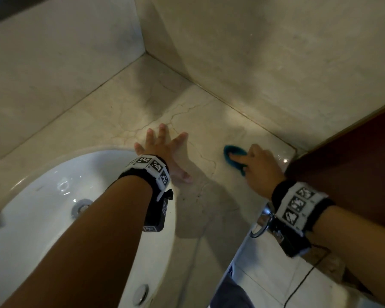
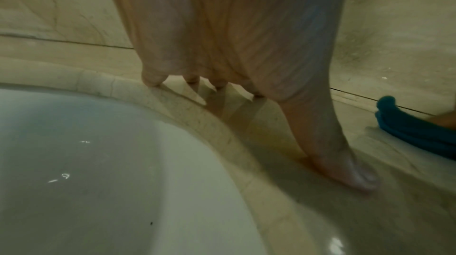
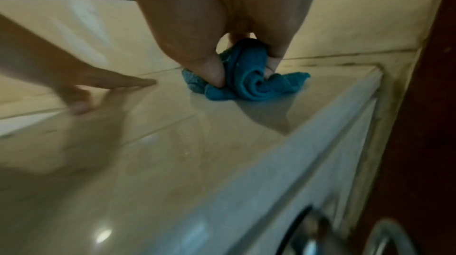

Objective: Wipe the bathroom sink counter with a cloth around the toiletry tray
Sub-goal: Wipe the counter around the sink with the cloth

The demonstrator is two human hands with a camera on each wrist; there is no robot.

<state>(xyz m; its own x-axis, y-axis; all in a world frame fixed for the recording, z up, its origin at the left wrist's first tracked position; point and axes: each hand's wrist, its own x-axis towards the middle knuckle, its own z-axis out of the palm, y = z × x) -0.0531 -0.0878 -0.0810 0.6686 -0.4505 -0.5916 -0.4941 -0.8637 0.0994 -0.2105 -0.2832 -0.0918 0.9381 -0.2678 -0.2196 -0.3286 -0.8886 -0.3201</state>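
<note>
A bunched teal cloth (image 1: 233, 158) lies on the beige marble counter (image 1: 142, 103) near its right end. My right hand (image 1: 257, 164) grips the cloth (image 3: 249, 79) between thumb and fingers and presses it onto the stone. My left hand (image 1: 165, 147) rests flat on the counter beside the sink, fingers spread and straight, its fingertips (image 2: 151, 79) touching the marble. The cloth (image 2: 414, 128) shows at the right edge of the left wrist view. No toiletry tray is in view.
The white oval sink (image 1: 53, 207) with a metal drain (image 1: 80, 206) sits at lower left. Marble walls meet at the back corner (image 1: 146, 53). A dark wooden door (image 1: 353, 170) with a metal handle (image 1: 265, 216) stands just right of the counter's end.
</note>
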